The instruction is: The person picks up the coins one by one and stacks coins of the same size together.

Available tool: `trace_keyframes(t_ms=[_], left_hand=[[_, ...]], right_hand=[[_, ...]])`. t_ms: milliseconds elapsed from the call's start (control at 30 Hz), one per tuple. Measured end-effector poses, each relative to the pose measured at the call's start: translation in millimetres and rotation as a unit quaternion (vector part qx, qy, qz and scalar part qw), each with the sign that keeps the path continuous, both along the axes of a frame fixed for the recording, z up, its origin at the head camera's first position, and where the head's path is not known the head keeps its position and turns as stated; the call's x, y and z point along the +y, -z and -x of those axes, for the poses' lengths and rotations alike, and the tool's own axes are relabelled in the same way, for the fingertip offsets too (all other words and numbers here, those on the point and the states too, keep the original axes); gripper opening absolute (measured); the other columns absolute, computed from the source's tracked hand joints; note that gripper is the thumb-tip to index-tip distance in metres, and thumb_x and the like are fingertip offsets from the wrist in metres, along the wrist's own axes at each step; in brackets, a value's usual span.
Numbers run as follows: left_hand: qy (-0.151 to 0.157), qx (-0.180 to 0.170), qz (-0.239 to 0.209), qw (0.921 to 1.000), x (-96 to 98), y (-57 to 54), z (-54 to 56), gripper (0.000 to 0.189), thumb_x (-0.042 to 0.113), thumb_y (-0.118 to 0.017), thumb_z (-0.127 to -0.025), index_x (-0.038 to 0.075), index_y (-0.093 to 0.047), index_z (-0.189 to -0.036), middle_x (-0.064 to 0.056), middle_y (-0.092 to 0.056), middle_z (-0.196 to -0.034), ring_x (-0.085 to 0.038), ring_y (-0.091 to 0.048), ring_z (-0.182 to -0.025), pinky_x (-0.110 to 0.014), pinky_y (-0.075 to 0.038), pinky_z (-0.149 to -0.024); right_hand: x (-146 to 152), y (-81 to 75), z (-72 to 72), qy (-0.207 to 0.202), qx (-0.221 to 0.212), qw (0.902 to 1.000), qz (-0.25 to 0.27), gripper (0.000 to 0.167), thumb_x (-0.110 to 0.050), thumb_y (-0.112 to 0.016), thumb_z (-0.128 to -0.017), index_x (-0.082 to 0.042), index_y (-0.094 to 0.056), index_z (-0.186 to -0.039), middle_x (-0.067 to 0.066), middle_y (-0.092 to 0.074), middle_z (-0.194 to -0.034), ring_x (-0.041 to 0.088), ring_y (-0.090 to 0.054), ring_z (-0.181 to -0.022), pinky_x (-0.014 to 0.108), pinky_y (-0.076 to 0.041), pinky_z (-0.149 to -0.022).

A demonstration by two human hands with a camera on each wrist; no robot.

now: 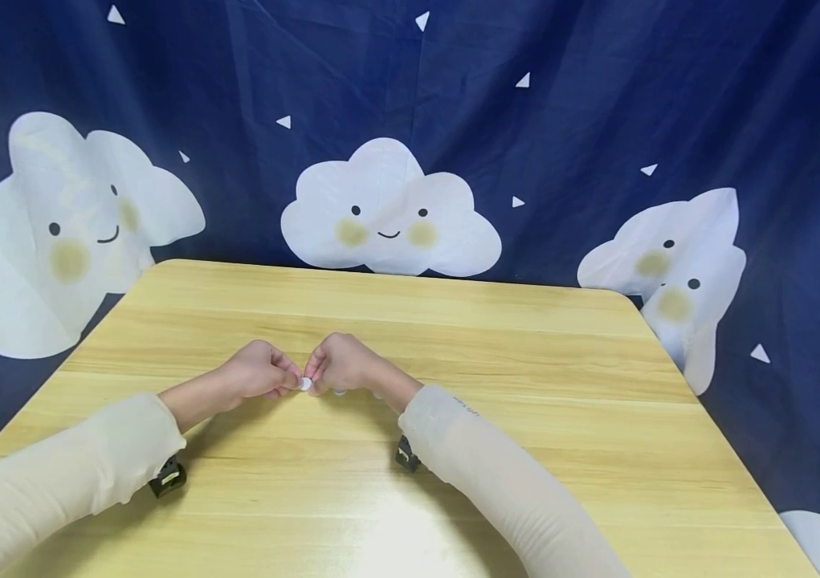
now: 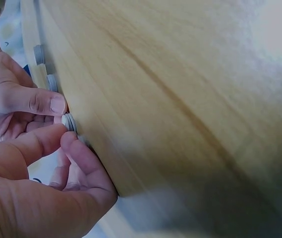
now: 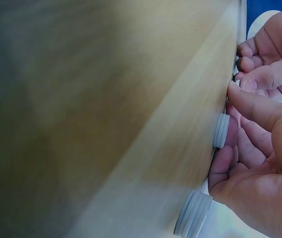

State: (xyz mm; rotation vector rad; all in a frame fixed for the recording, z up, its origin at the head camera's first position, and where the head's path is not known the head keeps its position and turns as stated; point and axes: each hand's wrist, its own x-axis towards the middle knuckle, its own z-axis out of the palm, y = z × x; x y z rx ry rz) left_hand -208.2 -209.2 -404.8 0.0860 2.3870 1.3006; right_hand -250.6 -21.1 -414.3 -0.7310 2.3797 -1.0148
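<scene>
Over the middle of the table, both hands meet at a small stack of round white discs [image 1: 305,384]. My left hand [image 1: 259,371] pinches these discs [image 2: 68,122] between thumb and index finger, on edge in the left wrist view. From the other side my right hand [image 1: 343,363] grips at the same discs with its thumb and fingertips; its fingers partly hide the contact. Beside the right hand, a short stack of grey-white discs [image 3: 221,130] sits on the table near its curled fingers. Another stack [image 3: 194,214] lies closer to the right wrist.
The light wooden table [image 1: 525,361] extends around both hands. Behind it hangs a dark blue curtain [image 1: 236,72] with white clouds and triangles. Black wrist-camera mounts [image 1: 168,478] sit under the forearms, close to the tabletop.
</scene>
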Motion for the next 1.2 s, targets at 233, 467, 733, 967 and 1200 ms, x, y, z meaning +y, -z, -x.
trace_keyframes(t_ms=[233,467,733,967,1200], left_hand=[[0.004,-0.003,-0.010,0.9999,-5.2,2.7,2.8,0.016,0.004,-0.072,-0.089,-0.006,-0.071,-0.102,-0.007,-0.069,-0.086,-0.017,-0.062,-0.080,-0.030,-0.057,-0.074],[0.028,0.031,0.048,0.9979,-11.3,3.5,5.1,0.022,0.007,-0.081,-0.083,-0.002,-0.070,-0.100,-0.007,-0.069,-0.086,-0.017,-0.059,-0.074,-0.029,-0.052,-0.064],[0.084,0.091,0.089,0.9883,-9.7,5.1,5.7,0.020,0.013,-0.085,-0.080,0.003,-0.072,-0.092,-0.004,-0.067,-0.080,-0.016,-0.057,-0.065,-0.027,-0.048,-0.056],[0.080,0.098,0.091,0.9878,-7.8,8.4,6.5,0.019,0.014,-0.085,-0.080,0.004,-0.073,-0.091,-0.004,-0.068,-0.079,-0.015,-0.059,-0.065,-0.028,-0.050,-0.057],[0.081,0.102,0.086,0.9878,-6.3,8.9,7.4,0.018,0.013,-0.085,-0.080,0.003,-0.073,-0.090,-0.004,-0.068,-0.079,-0.015,-0.059,-0.066,-0.028,-0.050,-0.058]], right_hand=[[-1,-0.4,-0.3,0.002,-0.003,1.0000,-0.002,0.014,0.000,-0.085,-0.080,-0.007,-0.075,-0.086,-0.003,-0.072,-0.078,0.009,-0.065,-0.074,0.018,-0.053,-0.070],[-1,-1.2,-1.3,-0.003,0.001,1.0000,-0.002,0.014,-0.001,-0.085,-0.080,-0.006,-0.075,-0.087,-0.003,-0.071,-0.077,0.008,-0.065,-0.074,0.018,-0.052,-0.070],[1,-1.6,-0.1,-0.010,0.001,0.9999,0.003,0.015,-0.001,-0.085,-0.079,-0.006,-0.075,-0.088,-0.003,-0.071,-0.078,0.009,-0.066,-0.075,0.019,-0.053,-0.070],[2,-0.8,0.6,-0.013,-0.001,0.9999,0.009,0.016,-0.003,-0.088,-0.078,-0.006,-0.075,-0.088,-0.003,-0.071,-0.077,0.009,-0.064,-0.073,0.019,-0.053,-0.068],[3,-1.6,-0.3,-0.014,-0.008,0.9998,0.014,0.015,-0.005,-0.087,-0.080,-0.007,-0.076,-0.089,-0.002,-0.071,-0.079,0.009,-0.065,-0.074,0.020,-0.053,-0.069]])
